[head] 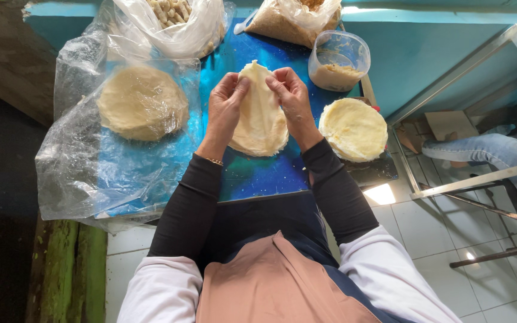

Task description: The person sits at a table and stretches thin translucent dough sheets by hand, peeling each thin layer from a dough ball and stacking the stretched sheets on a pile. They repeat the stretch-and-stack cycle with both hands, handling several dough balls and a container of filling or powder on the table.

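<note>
Blue tabletop (258, 173), covered at its left by a crumpled clear plastic sheet (91, 167). Under the sheet, a round stack of pale wrappers (142, 101). Far edge: a clear bag of pale sticks (175, 21) and a bag of brown crumbs (288, 21). Right of centre, a second round stack (353, 128), uncovered; beyond it a clear plastic tub (337, 60) of tan filling. Centre: one thin pale wrapper sheet (261, 119), held up over the tabletop. Left hand (225, 107) and right hand (291, 98) both pinch its upper edge, fingers closed narrow on the sheet. Thin bracelet (213, 161) on left wrist.
</note>
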Motion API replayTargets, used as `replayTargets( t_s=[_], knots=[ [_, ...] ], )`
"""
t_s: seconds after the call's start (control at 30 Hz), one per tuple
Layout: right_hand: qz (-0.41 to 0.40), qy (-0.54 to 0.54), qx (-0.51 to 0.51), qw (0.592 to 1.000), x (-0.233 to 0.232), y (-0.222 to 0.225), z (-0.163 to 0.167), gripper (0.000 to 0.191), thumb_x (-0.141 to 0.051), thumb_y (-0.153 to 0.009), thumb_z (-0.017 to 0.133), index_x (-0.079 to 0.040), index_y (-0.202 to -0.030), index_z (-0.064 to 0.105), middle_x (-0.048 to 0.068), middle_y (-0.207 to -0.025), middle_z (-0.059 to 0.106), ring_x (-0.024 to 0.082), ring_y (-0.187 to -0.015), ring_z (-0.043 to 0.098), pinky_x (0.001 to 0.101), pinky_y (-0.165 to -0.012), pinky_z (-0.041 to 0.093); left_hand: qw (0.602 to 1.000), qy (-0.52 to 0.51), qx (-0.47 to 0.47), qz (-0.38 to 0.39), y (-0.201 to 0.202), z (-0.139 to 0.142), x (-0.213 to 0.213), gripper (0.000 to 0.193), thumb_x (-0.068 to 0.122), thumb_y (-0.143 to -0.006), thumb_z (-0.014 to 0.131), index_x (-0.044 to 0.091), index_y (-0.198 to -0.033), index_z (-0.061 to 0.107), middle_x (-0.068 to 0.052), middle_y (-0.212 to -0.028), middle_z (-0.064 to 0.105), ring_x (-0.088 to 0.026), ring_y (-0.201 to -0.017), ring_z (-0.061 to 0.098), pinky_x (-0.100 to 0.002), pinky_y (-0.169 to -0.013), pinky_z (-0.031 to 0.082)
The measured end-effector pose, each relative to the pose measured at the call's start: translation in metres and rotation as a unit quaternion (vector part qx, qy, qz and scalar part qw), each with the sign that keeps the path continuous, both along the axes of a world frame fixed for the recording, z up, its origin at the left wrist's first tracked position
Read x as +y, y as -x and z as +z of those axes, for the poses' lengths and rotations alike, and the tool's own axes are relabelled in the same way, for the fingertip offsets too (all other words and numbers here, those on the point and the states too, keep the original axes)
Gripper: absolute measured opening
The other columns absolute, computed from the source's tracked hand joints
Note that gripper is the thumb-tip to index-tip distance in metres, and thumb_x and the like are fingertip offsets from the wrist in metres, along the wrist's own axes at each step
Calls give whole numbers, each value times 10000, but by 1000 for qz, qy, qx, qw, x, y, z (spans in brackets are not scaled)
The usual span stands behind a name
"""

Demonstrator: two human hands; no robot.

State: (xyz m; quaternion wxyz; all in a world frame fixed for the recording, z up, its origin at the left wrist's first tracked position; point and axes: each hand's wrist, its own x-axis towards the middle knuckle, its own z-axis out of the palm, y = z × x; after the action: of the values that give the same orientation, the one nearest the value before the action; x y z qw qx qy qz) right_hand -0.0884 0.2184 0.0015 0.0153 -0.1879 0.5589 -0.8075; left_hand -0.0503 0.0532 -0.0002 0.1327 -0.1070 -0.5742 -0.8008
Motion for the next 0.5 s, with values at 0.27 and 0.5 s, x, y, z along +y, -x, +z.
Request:
replayTargets(
  t_s=[0.27, 0.5],
  knots=[
    [-40, -3, 36, 999, -7, 0, -9, 203, -229, -965, 787, -84, -1007, 651, -43, -947, 663, 14, -863, 581, 216, -758, 516, 993, 99, 19, 69, -7, 6, 11, 150, 189, -1061, 647, 48, -1044, 692, 70, -846, 631, -1, -786, 524, -212, -678, 471],
    [-232, -77, 142, 959, 0, 7, -10, 261, -212, -952, 835, -68, -944, 617, -116, -761, 449, 1, -706, 385, 189, -612, 362, 958, 145, 62, 241, -14, 16, 8, 170, 190, -1073, 623, 48, -983, 639, 60, -809, 614, -30, -752, 506, -232, -652, 464]
  ],
)
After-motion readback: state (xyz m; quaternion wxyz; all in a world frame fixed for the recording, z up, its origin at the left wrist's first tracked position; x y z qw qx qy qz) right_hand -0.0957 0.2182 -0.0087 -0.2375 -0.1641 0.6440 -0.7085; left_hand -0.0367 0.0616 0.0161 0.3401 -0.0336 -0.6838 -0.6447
